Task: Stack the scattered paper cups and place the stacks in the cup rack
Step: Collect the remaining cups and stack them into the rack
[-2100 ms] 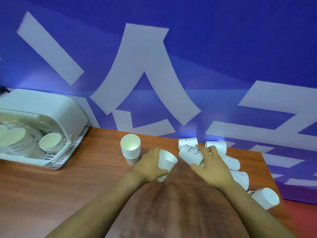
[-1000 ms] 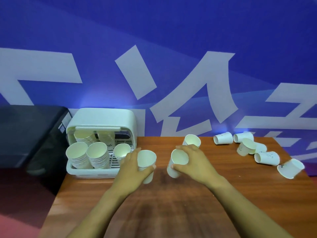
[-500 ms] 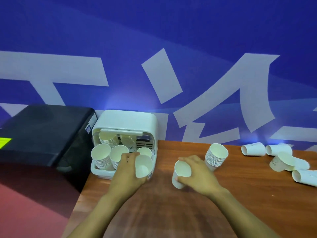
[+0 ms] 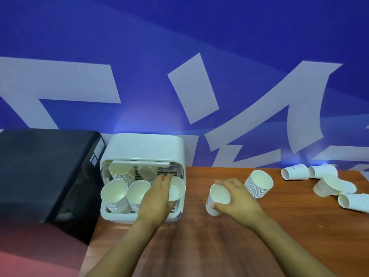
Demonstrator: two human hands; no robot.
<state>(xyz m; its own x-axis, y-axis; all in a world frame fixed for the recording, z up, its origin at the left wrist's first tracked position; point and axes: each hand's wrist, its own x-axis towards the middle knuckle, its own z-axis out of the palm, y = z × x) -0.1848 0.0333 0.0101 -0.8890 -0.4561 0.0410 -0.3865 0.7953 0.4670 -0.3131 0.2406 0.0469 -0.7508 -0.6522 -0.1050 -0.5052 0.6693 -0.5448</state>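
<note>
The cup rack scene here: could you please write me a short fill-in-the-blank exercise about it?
1. The left hand holds a paper cup over the white ____.
2. The right hand grips a single cup above the ____ table.
3. Beside the right hand, a cup stack stands ____ on the table.
4. The scattered cups at the table's right end lie on their ____.

Missing words: cup rack; wooden; upright; sides

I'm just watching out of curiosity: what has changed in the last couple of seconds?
The left hand carried its cup left, from mid-table to over the rack. The right hand picked up another cup. The stack on the table stayed put.
</note>
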